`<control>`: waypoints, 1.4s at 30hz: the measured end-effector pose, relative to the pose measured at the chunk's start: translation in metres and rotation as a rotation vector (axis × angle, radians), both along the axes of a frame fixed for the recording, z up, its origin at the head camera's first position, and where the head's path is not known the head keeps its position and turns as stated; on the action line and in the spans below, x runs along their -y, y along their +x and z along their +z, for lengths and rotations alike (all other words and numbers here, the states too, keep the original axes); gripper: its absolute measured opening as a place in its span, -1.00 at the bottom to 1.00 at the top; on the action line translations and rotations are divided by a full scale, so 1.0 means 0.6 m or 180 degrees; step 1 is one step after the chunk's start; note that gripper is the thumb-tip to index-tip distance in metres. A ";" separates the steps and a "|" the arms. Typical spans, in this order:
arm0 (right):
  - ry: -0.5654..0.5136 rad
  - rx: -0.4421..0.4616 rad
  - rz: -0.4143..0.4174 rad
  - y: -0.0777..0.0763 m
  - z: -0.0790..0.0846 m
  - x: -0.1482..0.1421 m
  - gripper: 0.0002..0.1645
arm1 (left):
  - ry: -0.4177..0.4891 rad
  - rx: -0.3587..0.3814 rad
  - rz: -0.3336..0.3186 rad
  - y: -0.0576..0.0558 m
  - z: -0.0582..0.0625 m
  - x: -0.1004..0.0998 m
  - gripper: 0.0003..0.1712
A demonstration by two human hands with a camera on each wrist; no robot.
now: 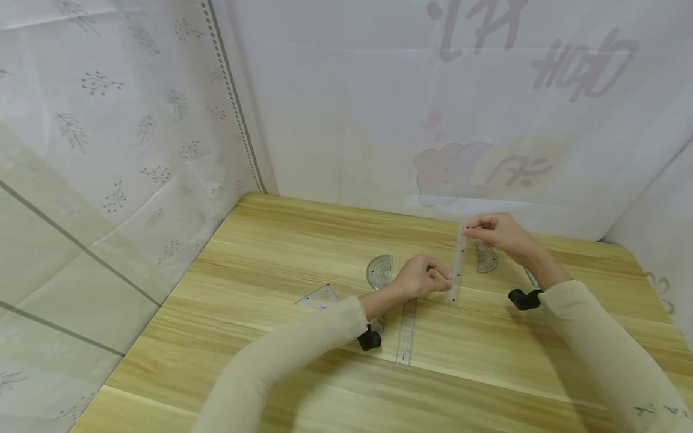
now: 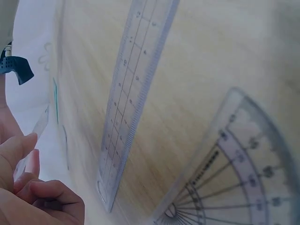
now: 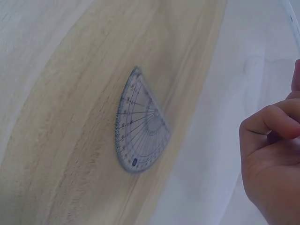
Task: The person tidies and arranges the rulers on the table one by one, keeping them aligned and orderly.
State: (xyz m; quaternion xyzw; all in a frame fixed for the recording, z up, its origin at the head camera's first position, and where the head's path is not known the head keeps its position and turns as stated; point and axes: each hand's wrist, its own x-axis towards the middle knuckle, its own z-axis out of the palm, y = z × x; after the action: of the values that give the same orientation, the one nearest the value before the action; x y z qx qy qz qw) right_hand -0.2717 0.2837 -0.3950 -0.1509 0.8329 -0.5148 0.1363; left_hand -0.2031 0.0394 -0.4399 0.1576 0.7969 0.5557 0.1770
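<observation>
A clear ruler (image 1: 459, 258) is held up over the table between both hands. My right hand (image 1: 500, 233) pinches its upper end with thumb and finger. Lower down, the left hand (image 1: 419, 278) pinches it near the other end; the left wrist view shows the thumb and finger of that hand (image 2: 28, 178) on the strip. Beneath the left forearm lie a second clear ruler (image 1: 405, 346) and a protractor (image 1: 378, 325), the latter partly hidden. A larger protractor (image 1: 380, 270) is just left of the left hand. Under the right hand lies another protractor (image 3: 143, 129), flat on the wood.
A clear triangular set square (image 1: 319, 296) lies left of the left hand, partly covered by the sleeve. A green-edged piece (image 1: 530, 276) shows beside the right wrist, mostly hidden. The wooden table (image 1: 303, 240) meets a printed cloth wall (image 1: 335, 132) at its back.
</observation>
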 end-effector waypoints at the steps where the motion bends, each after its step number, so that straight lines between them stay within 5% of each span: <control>1: -0.0008 -0.0005 0.0006 0.001 0.001 0.002 -0.65 | 0.0005 0.0012 0.0001 0.001 0.000 0.002 -0.91; 17: 0.0221 0.0128 0.0154 0.018 0.007 0.033 -0.63 | -0.0050 -0.0007 -0.0217 0.035 0.008 0.039 -0.89; 28: -0.0002 0.0151 0.0286 0.031 0.008 0.041 -0.71 | 0.0321 0.0206 -0.0177 0.055 0.006 0.061 -0.89; 42: -0.0298 0.0071 0.0642 0.050 -0.005 0.046 -0.80 | 0.0158 0.0043 -0.0289 0.079 0.002 0.080 -0.87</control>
State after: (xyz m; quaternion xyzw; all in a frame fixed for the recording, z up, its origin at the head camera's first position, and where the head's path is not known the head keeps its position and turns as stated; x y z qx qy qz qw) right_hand -0.2418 0.2559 -0.3980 -0.2344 0.7869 -0.5384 0.1896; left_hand -0.1558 -0.0085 -0.4388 0.1942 0.7737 0.5677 0.2035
